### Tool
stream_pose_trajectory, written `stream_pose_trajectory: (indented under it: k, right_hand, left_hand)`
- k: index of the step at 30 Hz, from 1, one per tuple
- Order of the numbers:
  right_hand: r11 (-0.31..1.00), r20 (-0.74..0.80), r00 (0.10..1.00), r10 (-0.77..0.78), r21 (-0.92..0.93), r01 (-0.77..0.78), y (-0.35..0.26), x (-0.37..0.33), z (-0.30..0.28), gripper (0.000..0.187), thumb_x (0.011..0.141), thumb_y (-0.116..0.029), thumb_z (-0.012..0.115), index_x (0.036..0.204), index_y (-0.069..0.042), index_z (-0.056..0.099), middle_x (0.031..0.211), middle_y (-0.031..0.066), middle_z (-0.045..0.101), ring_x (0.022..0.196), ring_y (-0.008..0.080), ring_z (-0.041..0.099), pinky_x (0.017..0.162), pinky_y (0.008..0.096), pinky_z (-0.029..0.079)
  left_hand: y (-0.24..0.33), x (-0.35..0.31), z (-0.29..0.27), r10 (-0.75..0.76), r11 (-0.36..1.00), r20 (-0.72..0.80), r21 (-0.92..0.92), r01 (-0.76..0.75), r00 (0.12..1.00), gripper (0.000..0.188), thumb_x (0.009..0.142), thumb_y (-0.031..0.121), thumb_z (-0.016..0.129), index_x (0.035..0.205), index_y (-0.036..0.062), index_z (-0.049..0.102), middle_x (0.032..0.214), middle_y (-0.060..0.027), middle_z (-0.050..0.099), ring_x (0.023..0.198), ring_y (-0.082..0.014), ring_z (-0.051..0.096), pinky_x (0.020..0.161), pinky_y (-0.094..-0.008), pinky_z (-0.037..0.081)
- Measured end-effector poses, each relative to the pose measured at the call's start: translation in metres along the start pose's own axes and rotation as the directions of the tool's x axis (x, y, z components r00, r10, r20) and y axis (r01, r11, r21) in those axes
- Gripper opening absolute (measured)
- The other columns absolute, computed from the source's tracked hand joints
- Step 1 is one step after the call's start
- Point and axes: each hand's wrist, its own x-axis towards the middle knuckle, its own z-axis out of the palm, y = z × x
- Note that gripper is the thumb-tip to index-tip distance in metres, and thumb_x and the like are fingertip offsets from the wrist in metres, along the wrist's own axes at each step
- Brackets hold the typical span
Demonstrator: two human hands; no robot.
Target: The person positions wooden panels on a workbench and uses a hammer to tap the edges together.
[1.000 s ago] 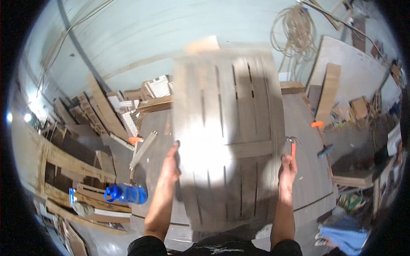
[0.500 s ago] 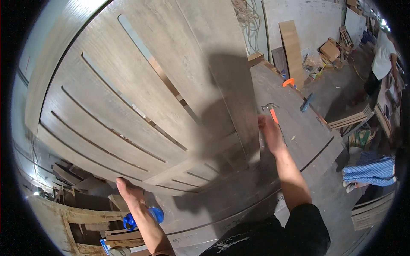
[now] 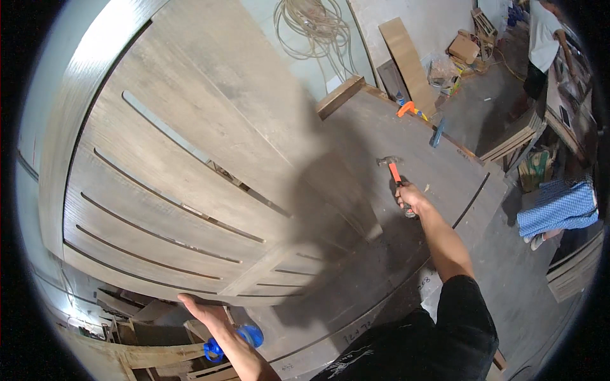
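A large pale wooden panel point(image 3: 210, 82) with several long slots stands tilted over the workbench point(image 3: 356, 279) and fills the left of the view. My left hand point(image 3: 204, 310) grips its lower left edge; the thumb shows and the other fingers are mostly hidden. Farther right, my right hand point(image 3: 413, 198) is closed around the handle of a claw hammer point(image 3: 394, 170) with an orange-and-black grip. The hammer's metal head points away from me, low over the bench top.
An orange-handled tool point(image 3: 406, 109) and a blue tool point(image 3: 438, 132) lie near the bench's far right edge. A blue bottle point(image 3: 251, 335) is beside my left forearm. Blue patterned cloth point(image 3: 559, 206) hangs at right. Coiled cable point(image 3: 311, 28) is at the back; another person point(image 3: 543, 38) stands far right.
My right hand has left the panel's right edge and closed on the hammer handle. The panel has shifted left in view, with my left hand still at its lower edge.
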Motion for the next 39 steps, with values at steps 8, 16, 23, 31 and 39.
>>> stream_pose_trajectory:
  k: [8, 16, 23, 31, 39]
  right_hand:
    - [0.808, -0.014, 0.963, -0.268, 0.542, 0.233, -0.089, -0.17, -0.05, 0.047, 0.105, -0.024, 0.041, 0.15, -0.013, 0.039, 0.067, 0.0005, 0.052, 0.045, 0.0086, 0.04, 0.043, 0.024, 0.037]
    - [0.898, 0.411, 0.81, -0.419, 0.318, 0.303, -0.107, -0.208, -0.075, 0.057, 0.103, -0.009, 0.042, 0.158, -0.016, 0.026, 0.069, -0.0035, 0.045, 0.056, 0.0066, 0.043, 0.049, 0.0222, 0.036]
    - [0.777, -0.005, 0.896, -0.443, 0.496, 0.387, -0.098, -0.202, -0.078, 0.056, 0.104, -0.016, 0.041, 0.157, -0.015, 0.026, 0.064, -0.0013, 0.047, 0.044, 0.0071, 0.042, 0.043, 0.0236, 0.039]
    - [0.922, 0.352, 0.853, -0.384, 0.191, 0.337, -0.112, -0.206, -0.062, 0.055, 0.105, -0.02, 0.044, 0.157, -0.015, 0.028, 0.066, -0.0005, 0.05, 0.049, 0.0089, 0.045, 0.046, 0.026, 0.039]
    - [0.801, -0.068, 0.94, -0.334, 0.505, 0.321, -0.09, -0.231, -0.094, 0.059, 0.105, -0.032, 0.047, 0.158, -0.019, 0.023, 0.061, -0.0006, 0.045, 0.043, 0.0074, 0.038, 0.039, 0.0216, 0.034]
  left_hand:
    - [0.014, -0.011, 0.048, 0.025, 0.999, -0.178, -0.027, -0.03, 0.984, 0.092, 0.09, 0.071, 0.049, 0.156, 0.0107, 0.026, 0.16, -0.0127, 0.026, 0.143, -0.0336, 0.03, 0.115, -0.0542, 0.027]
    - [0.016, -0.013, 0.048, 0.05, 0.997, -0.148, -0.054, -0.059, 0.988, 0.087, 0.09, 0.069, 0.052, 0.152, 0.0115, 0.034, 0.156, -0.0119, 0.034, 0.139, -0.0332, 0.037, 0.112, -0.055, 0.032]
    - [0.015, -0.017, 0.05, 0.09, 0.995, -0.183, -0.024, -0.096, 0.979, 0.086, 0.091, 0.07, 0.049, 0.153, 0.0106, 0.034, 0.156, -0.0115, 0.034, 0.139, -0.0331, 0.036, 0.112, -0.0541, 0.032]
    - [0.013, -0.019, 0.043, 0.084, 0.993, -0.244, -0.059, -0.101, 0.966, 0.087, 0.092, 0.072, 0.044, 0.153, 0.0108, 0.033, 0.156, -0.011, 0.034, 0.14, -0.033, 0.035, 0.115, -0.0538, 0.029]
    - [0.01, -0.015, 0.025, 0.072, 0.996, -0.238, -0.042, -0.084, 0.969, 0.09, 0.091, 0.075, 0.042, 0.154, 0.0108, 0.032, 0.158, -0.0113, 0.032, 0.142, -0.0322, 0.033, 0.115, -0.0537, 0.029]
